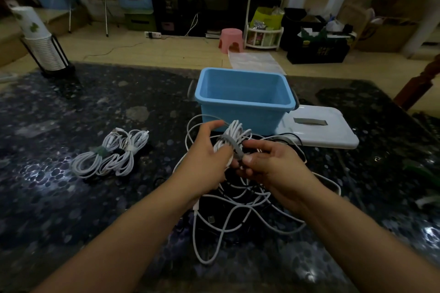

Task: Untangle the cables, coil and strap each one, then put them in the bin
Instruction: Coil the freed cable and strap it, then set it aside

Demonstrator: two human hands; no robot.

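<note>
The left hand (209, 157) grips a coiled white cable (234, 137) above the table (71, 197). The right hand (271, 164) pinches a grey strap (234, 147) wrapped across the coil. Loose tangled cables (238, 202) lie beneath both hands. Three strapped coils (110, 154) rest to the left. The blue bin (245, 100) stands just beyond, its white lid (319, 128) at its right.

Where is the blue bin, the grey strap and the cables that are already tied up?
blue bin (242, 112): head view, front wall.
grey strap (232, 145): head view, band across the held coil.
tied cables (112, 154): head view, middle of the bundles.
</note>
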